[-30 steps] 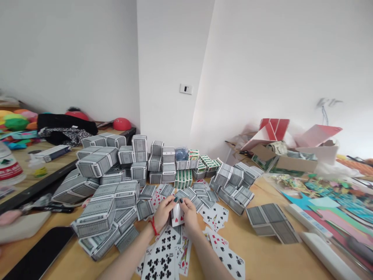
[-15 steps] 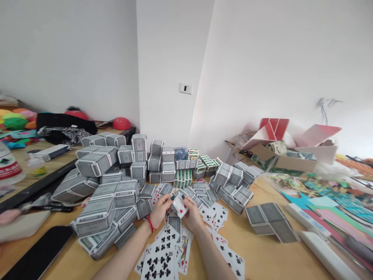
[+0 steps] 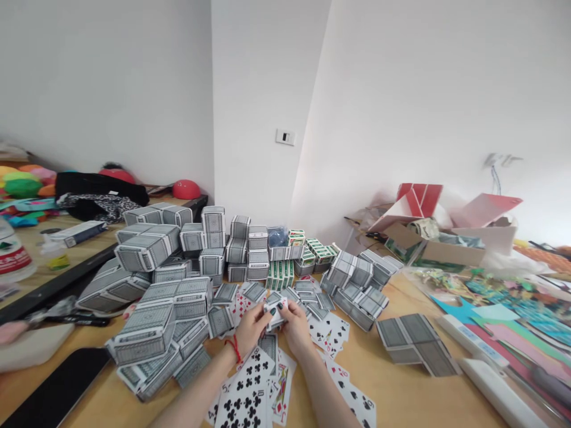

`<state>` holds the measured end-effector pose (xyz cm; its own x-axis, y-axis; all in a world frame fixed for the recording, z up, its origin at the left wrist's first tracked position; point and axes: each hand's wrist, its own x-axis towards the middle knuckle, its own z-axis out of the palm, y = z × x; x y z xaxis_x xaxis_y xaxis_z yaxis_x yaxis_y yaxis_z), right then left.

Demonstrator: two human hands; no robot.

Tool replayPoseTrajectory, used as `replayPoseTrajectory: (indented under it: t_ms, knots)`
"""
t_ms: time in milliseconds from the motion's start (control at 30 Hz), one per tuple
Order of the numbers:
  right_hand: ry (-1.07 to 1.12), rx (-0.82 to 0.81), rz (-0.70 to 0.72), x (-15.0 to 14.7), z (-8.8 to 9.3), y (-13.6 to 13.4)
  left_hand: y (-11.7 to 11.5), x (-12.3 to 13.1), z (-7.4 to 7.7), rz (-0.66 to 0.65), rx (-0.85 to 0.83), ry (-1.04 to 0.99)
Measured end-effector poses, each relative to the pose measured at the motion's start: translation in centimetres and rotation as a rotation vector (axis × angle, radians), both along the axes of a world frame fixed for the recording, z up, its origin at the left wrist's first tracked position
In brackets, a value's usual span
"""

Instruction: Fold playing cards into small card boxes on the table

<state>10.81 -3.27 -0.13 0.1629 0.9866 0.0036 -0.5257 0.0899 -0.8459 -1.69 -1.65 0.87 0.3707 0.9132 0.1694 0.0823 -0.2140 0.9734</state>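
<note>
My left hand (image 3: pixel 252 329) and my right hand (image 3: pixel 295 326) meet over the wooden table (image 3: pixel 401 386), both pinching one bent playing card (image 3: pixel 277 315) between fingertips. The card is white-faced with red pips, and it is folded between my fingers. A red string circles my left wrist. Loose face-up cards (image 3: pixel 250 392) lie under my forearms, clubs on the left and spades (image 3: pixel 357 398) on the right. Grey-backed folded card blocks (image 3: pixel 178 291) are heaped to the left and beyond my hands.
More grey card blocks (image 3: pixel 357 279) and green-backed ones (image 3: pixel 307 249) stand at the back. A flattened grey piece (image 3: pixel 414 342) lies to the right. Coloured paper (image 3: pixel 499 309) and a cardboard box (image 3: pixel 446 249) fill the right side. A dark phone (image 3: pixel 57 386) lies at the left.
The card was held upright a second ago, then tilted; now it is folded down smaller between both hands, which have shifted slightly away from me.
</note>
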Motion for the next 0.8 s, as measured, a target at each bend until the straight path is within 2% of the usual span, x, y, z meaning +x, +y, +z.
replayPoseTrajectory:
  t_ms: [133, 267, 367, 433, 633, 800]
  knots:
    - [-0.162, -0.003, 0.068, -0.3, -0.3, -0.1, 0.3, -0.2, 0.3, 0.167, 0.156, 0.05]
    - [-0.061, 0.002, 0.186, -0.3, -0.1, -0.3, 0.7, -0.3, -0.1, 0.355, 0.168, 0.136]
    - [-0.086, 0.017, 0.238, -0.3, -0.2, -0.2, 1.0, -0.4, -0.5, 0.453, 0.159, 0.11]
    - [-0.118, 0.007, 0.191, -0.3, -0.4, -0.1, 1.1, -0.4, -0.6, 0.437, 0.159, 0.073]
    - [-0.094, -0.033, 0.083, 0.0, -0.6, 0.2, 1.1, -0.6, -0.2, 0.162, 0.065, -0.05]
    - [-0.29, -0.109, 0.075, 0.2, 0.0, -0.3, 1.1, -0.7, -0.2, 0.084, -0.01, -0.123]
